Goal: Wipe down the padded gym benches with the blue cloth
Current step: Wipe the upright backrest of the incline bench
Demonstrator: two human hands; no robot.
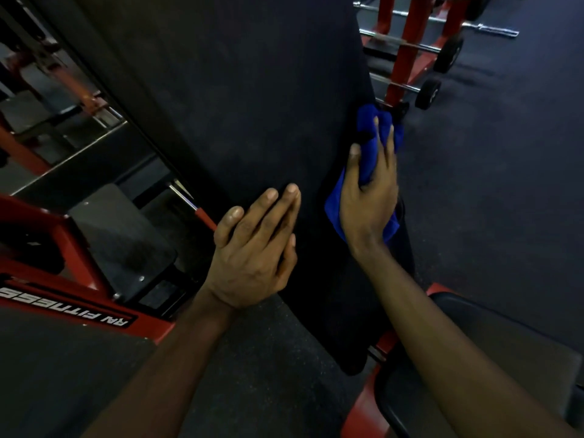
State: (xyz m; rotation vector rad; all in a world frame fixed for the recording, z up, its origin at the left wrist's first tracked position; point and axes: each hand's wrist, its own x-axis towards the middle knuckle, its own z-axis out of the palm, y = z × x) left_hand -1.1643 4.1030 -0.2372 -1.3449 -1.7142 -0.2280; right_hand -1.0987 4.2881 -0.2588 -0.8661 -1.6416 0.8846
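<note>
While the head view looks down along it, the long black padded bench back (246, 121) runs tilted away from the person, and both hands are on it. On the near left part of the pad, the left hand (252, 254) lies flat, fingers straight and together, holding nothing. From where I stand that reads as a brace, steadying the body and the pad so the other arm can push.

Over on the pad's right edge, that's where the work is! The right hand (369, 203) has the bright blue cloth (366, 165) bunched under it, a wad gripped between thumb and fingers, with the fingertips reaching up over the fabric. A loose flap hangs out below the palm. The cloth sits right on the rim of the padding, wrapped partly over the side, and I'd say that's deliberate: the edge seam is where sweat collects, and a bunched cloth gives the hand something firm to press with.

Around them, a red steel frame with white lettering (79, 311) stands at the left, a second dark seat pad (505, 343) shows at lower right, and a red rack of chrome barbells (407, 49) stands beyond on the dark rubber floor (489, 191).

My guess is this pad is mid-wipe; most of its broad face looks dull and matt, but I can't tell wet from dry in this light.
</note>
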